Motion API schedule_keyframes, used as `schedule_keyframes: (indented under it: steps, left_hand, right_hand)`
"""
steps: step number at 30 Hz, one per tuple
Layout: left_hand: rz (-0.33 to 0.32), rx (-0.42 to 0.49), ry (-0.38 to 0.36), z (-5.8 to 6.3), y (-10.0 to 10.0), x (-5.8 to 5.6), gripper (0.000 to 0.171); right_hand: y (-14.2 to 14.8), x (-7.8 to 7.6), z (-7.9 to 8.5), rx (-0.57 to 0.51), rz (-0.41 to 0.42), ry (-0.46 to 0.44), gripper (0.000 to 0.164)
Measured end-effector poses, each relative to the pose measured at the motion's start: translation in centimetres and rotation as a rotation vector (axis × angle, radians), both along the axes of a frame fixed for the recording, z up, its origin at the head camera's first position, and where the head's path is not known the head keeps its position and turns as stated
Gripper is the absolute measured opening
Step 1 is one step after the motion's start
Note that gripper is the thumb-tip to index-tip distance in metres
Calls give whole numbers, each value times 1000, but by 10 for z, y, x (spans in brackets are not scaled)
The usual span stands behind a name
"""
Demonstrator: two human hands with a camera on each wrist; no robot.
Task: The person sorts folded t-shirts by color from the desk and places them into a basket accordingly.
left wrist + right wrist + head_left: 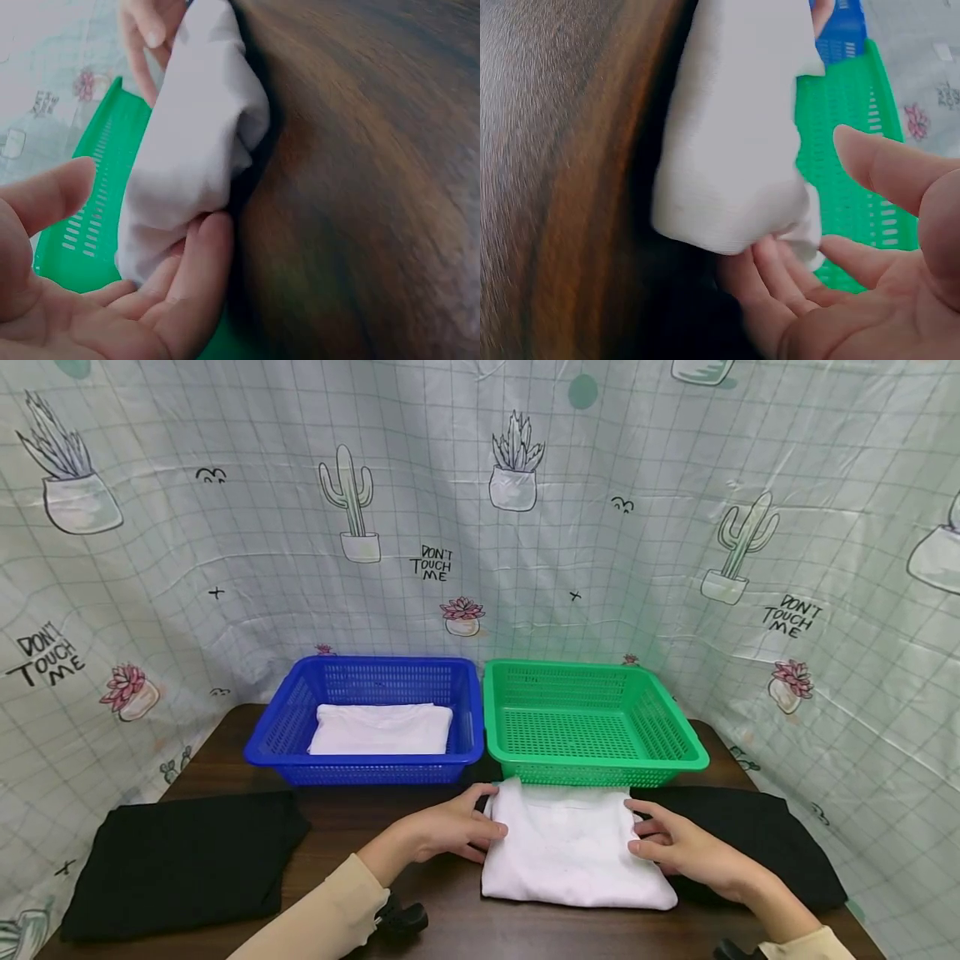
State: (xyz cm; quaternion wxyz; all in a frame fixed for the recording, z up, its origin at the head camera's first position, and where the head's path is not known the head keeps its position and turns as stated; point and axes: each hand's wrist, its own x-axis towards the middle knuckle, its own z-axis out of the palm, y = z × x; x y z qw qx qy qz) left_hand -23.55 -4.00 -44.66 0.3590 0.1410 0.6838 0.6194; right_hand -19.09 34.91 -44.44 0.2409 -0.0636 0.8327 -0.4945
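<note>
A folded white T-shirt lies on the dark table, just in front of the green basket. At its left side is my left hand; in the left wrist view the fingertips reach under the cloth edge while the thumb stays off it. On the opposite side, my right hand touches the shirt in the same way. Its fingers tuck beneath the folded edge in the right wrist view, the thumb raised apart. Parts of the fingers are hidden by the fabric.
A blue basket, left of the green one, holds a folded white garment. One black folded garment lies at the left of the table, another at the right behind my right hand. A patterned curtain surrounds the table.
</note>
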Motion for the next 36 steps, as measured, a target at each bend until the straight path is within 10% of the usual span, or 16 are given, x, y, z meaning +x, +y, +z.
schedule_keyframes:
  steps: [19,36]
  left_hand:
    - [-9,16,62,-10,6,-1,59]
    - [37,-75,126,-11,2,-2,70]
  right_hand:
    - [-5,-6,-20,-192,-31,-52,76]
    - [-18,0,-28,-307,27,-47,87]
